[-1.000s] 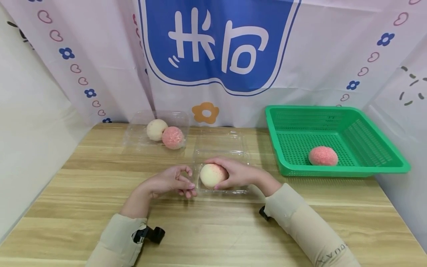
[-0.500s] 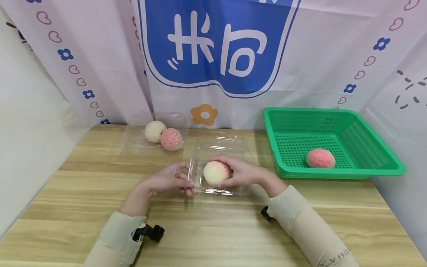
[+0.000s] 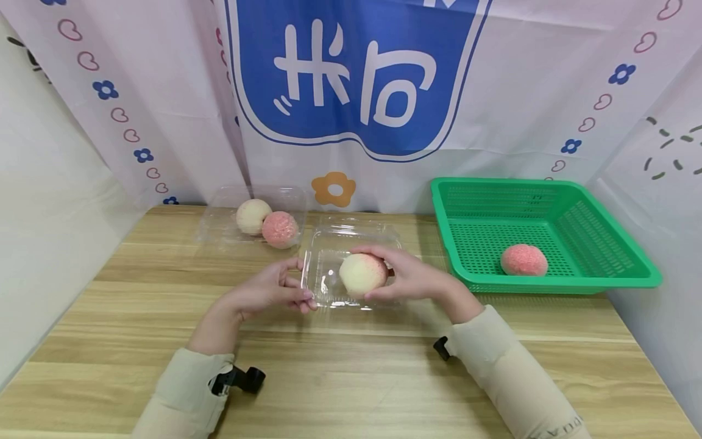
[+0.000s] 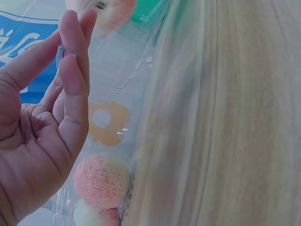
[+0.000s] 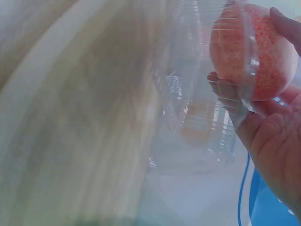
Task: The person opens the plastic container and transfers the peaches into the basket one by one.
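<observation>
A clear plastic box [image 3: 328, 277] with its lid folded back is at the middle of the table, its near side raised. My left hand [image 3: 269, 289] pinches the box's left edge between thumb and fingers, as the left wrist view also shows. Inside the box, my right hand [image 3: 414, 277] holds a cream and pink peach-like ball [image 3: 362, 274], thumb in front and fingers behind. In the right wrist view the ball's pink side [image 5: 270, 52] shows, with some fingers behind the clear plastic wall.
Back left, another clear box [image 3: 225, 198] contains a cream ball [image 3: 253, 216] and a pink ball [image 3: 280, 230]. On the right stands a green basket [image 3: 554, 281] with one pink ball [image 3: 523, 260]. A printed curtain [image 3: 384, 164] hangs behind the table.
The left hand has come to grip the box's edge, and the box has tilted and shifted slightly left. The right hand and its ball have moved slightly right and up in the head view.
</observation>
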`<state>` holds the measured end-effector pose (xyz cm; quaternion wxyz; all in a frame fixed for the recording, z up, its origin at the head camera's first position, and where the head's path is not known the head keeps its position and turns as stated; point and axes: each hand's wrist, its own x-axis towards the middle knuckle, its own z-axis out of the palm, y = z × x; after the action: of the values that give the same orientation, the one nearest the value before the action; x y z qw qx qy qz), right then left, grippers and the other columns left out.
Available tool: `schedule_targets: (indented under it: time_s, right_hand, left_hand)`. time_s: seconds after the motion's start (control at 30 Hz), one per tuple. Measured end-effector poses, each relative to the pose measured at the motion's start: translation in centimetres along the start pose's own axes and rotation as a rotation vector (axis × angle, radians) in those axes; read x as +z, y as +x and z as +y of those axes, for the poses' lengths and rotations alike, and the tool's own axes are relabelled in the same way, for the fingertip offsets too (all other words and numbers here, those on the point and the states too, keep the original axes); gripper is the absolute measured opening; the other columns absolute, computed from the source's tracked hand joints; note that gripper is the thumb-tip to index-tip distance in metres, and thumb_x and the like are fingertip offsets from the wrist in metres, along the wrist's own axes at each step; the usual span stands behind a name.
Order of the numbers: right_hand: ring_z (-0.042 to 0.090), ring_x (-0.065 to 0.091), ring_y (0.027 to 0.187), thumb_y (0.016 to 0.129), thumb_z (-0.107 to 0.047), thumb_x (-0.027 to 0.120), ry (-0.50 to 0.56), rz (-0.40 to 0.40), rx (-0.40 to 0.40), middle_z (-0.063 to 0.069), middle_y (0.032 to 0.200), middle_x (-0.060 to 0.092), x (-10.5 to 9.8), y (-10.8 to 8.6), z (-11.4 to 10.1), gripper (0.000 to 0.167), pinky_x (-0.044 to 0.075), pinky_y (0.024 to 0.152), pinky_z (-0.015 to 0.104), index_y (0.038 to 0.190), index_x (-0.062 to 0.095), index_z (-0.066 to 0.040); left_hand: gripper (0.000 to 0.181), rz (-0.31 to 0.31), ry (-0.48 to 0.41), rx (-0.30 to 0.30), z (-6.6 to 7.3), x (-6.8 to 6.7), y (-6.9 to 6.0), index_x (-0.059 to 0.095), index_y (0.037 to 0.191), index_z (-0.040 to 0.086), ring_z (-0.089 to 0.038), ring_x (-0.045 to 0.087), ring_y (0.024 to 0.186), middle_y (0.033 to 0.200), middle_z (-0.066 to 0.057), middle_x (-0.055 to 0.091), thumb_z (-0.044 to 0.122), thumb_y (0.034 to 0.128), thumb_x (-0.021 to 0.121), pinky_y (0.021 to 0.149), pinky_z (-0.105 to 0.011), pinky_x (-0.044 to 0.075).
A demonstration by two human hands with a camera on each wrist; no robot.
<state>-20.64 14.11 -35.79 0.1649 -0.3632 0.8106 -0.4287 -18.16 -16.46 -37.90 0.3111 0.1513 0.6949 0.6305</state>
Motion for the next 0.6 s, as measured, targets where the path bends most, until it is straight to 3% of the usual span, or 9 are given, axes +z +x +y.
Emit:
schedule_targets:
  time_s: [0.37, 0.6]
  right_hand:
    - [0.025, 0.057, 0.119, 0.078, -0.015, 0.086, -0.027, 0.117, -0.025, 0.007, 0.141, 0.054, -1.9, -1.6, -0.8, 0.08, 0.057, 0.09, 0.038, 0.146, 0.046, -0.018]
    - [0.026, 0.057, 0.12, 0.076, -0.01, 0.087, -0.03, 0.232, -0.045, 0.009, 0.141, 0.054, -2.8, -2.4, -1.2, 0.081, 0.058, 0.085, 0.034, 0.146, 0.046, -0.013]
  left_hand:
    - [0.051, 0.037, 0.02, 0.067, 0.6, -0.1, -0.3, 0.029, 0.13, -0.011, -0.017, 0.073, 0.077, 0.09, -0.01, 0.077, -0.002, 0.0926, 0.063, 0.084, -0.039, 0.06]
    - [0.058, 0.079, 0.043, 0.063, 1.6, -0.5, -0.1, 0.025, 0.137, -0.009, -0.018, 0.074, 0.077, 0.09, -0.01, 0.077, -0.005, 0.0925, 0.062, 0.086, -0.039, 0.06]
